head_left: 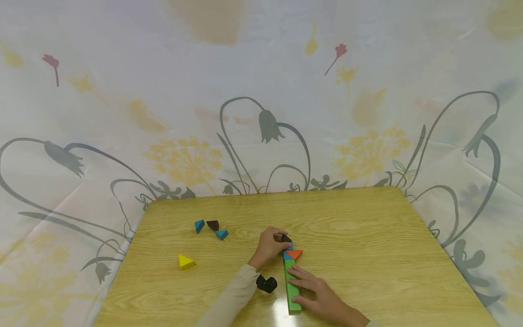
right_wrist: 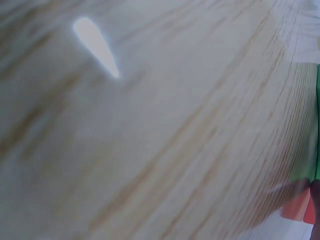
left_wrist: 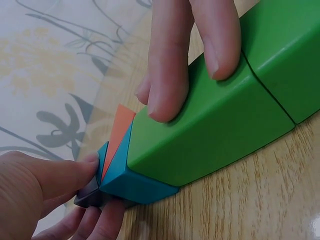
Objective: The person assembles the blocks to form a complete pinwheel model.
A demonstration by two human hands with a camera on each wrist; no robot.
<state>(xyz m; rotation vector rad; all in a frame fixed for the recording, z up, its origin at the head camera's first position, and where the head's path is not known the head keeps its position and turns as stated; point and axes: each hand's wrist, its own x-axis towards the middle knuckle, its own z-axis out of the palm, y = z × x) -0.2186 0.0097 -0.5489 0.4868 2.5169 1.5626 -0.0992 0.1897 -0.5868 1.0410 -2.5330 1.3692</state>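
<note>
Two green blocks [head_left: 292, 290] lie end to end on the table, and the fingers of my right hand [head_left: 323, 297] rest along their top and side. At their far end sit a blue triangular block [head_left: 286, 256] and an orange triangular block [head_left: 296, 254], fitted side by side. Beyond these, my left hand [head_left: 269, 249] pinches a dark triangular block [head_left: 287, 238], its thumb touching a second blue triangular block [head_left: 291, 247] beside it. In the left wrist view the left fingers partly hide the dark block [left_wrist: 89, 196].
Toward the back left lie two loose blue triangular blocks [head_left: 199, 226] with a dark one [head_left: 213, 225] between them. A yellow triangular block [head_left: 186, 262] is nearer on the left. A black device [head_left: 266, 284] sits at the left wrist. Behind the wooden table [head_left: 367, 227] hangs a flower-patterned curtain [head_left: 261, 68].
</note>
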